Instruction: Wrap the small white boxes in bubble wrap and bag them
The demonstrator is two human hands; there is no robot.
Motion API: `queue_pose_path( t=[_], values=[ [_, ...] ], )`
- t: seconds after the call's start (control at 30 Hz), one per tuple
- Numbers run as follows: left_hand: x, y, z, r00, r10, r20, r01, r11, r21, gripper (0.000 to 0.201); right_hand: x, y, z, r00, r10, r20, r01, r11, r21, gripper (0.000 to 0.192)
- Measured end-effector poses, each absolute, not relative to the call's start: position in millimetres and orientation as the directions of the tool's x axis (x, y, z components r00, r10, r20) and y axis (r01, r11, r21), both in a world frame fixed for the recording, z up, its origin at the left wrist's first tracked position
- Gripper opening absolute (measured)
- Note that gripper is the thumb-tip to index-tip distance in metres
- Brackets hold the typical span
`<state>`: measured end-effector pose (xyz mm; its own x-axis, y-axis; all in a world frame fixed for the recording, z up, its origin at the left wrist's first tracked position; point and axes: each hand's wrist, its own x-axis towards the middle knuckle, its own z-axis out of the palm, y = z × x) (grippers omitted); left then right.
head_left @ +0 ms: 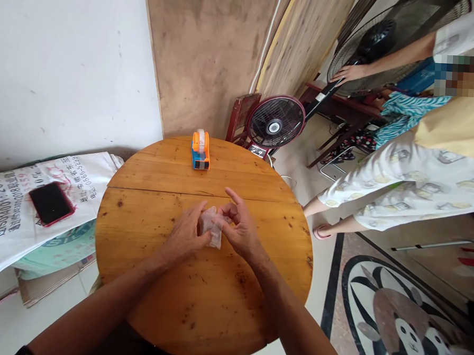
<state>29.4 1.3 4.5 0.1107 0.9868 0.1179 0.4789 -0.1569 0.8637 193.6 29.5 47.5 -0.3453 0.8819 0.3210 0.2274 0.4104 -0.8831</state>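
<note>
A small, crinkled, translucent plastic packet [215, 234] is between my two hands over the middle of the round wooden table [154, 305]. My left hand [187, 229] grips its left side, with the thumb at its lower edge and the fingers curled behind. On the other side, my right hand [240, 228] pinches the packet's right edge with the thumb and bent fingers, while one finger points up and away. What lies inside the packet, if anything, is too unclear to tell. Beyond both hands, an orange and blue tape dispenser [200, 152] with a roll of clear tape stands near the table's far edge.
Left of the table, a phone [52, 204] lies on a white printed sack [90, 172]. A dark red fan [275, 122] stands behind the table's right side. At the right is a person [453, 141] with one hand on a larger fan's pole [323, 97].
</note>
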Motion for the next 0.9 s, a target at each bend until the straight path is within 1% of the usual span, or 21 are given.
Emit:
queue_pose_path(
  t=[0.17, 0.27, 0.4, 0.53, 0.6, 0.67, 0.8, 0.9],
  values=[
    [26.1, 2.6, 5.6, 0.173, 0.976, 0.129, 0.385, -0.188, 0.904, 0.042, 194.9, 10.3, 37.8, -0.318, 0.876, 0.363, 0.283, 0.453, -0.846, 0.066],
    [24.8, 3.7, 6.7, 0.222, 0.961, 0.164, 0.361, -0.237, 0.902, 0.024, 196.1, 1.1, 31.8, -0.306, 0.877, 0.371, 0.318, 0.461, -0.829, 0.066],
    [23.5, 3.7, 10.5, 0.249, 0.947, 0.202, 0.347, -0.283, 0.894, 0.009, 195.6, -7.5, 30.6, -0.305, 0.869, 0.389, 0.381, 0.486, -0.787, 0.062],
    [22.2, 3.4, 13.9, 0.274, 0.941, 0.199, 0.337, -0.287, 0.897, 0.007, 192.8, -14.2, 34.8, -0.321, 0.849, 0.419, 0.488, 0.528, -0.695, 0.052],
    [21.1, 4.1, 13.6, 0.290, 0.933, 0.213, 0.327, -0.305, 0.894, 0.006, 192.0, -16.4, 35.3, -0.332, 0.840, 0.430, 0.515, 0.543, -0.663, 0.051],
    [19.1, 5.2, 12.6, 0.315, 0.926, 0.208, 0.315, -0.309, 0.898, 0.007, 191.9, -17.6, 33.7, -0.335, 0.835, 0.438, 0.523, 0.551, -0.650, 0.053],
    [12.5, 6.9, 12.6, 0.378, 0.914, 0.144, 0.298, -0.267, 0.917, 0.011, 192.7, -17.7, 29.6, -0.338, 0.827, 0.449, 0.546, 0.561, -0.622, 0.054],
    [8.3, 7.2, 14.3, 0.396, 0.905, 0.152, 0.273, -0.275, 0.922, 0.016, 192.2, -17.6, 30.0, -0.358, 0.827, 0.433, 0.562, 0.561, -0.608, 0.051]
  ],
)
